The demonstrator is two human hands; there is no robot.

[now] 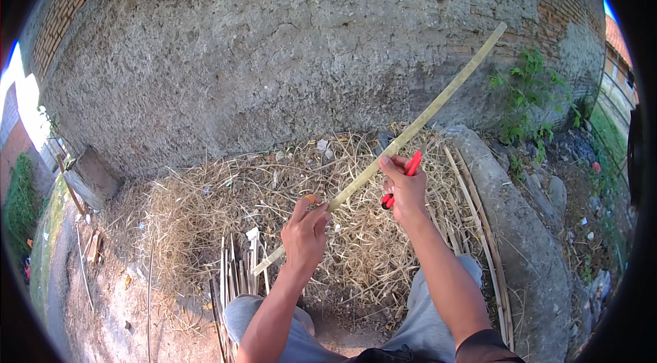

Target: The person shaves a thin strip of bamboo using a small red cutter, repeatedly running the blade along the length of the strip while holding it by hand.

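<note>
A long, flat, pale-green bamboo strip [452,89] slants from low left to high right in front of me. My left hand [304,236] is closed around its lower part, and the strip's short end sticks out below that hand. Farther up, my right hand [405,192] pinches the strip between thumb and fingers. The same hand also grips a red-handled knife [413,163], whose black-tipped butt shows below the palm. Its blade looks thin and points up and away, hard to make out against the background.
Curly bamboo shavings [369,247] cover the ground between my knees and a rough grey wall [274,55]. Split strips [236,267] lie by my left knee, longer poles [479,226] by my right. A curved concrete edge [513,240] and a green plant [530,89] stand right.
</note>
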